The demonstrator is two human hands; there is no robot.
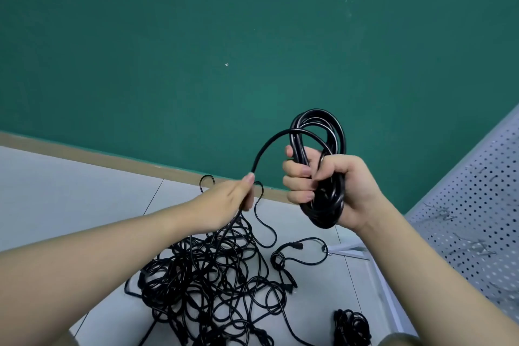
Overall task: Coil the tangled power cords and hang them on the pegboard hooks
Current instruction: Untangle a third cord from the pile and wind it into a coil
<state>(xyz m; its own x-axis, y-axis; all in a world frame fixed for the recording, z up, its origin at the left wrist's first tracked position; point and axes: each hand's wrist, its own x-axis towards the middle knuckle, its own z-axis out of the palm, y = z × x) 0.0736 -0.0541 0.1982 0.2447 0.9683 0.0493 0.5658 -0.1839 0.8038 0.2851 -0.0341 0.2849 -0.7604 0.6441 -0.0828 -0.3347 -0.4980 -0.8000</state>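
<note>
While my right hand (331,185) grips one glossy black coil (323,166), my left hand (224,202) pinches its round trailing cord (269,146); below the coil, one tangled pile (207,281).

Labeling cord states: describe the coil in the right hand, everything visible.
The coil is glossy black round cord, rubbery-looking, wound into several loose loops. The right hand grips it mid-bundle, holding it upright in the air before the green wall. One strand arcs from its top to the left hand, which pinches it, then drops into the tangled pile on the floor.
</note>
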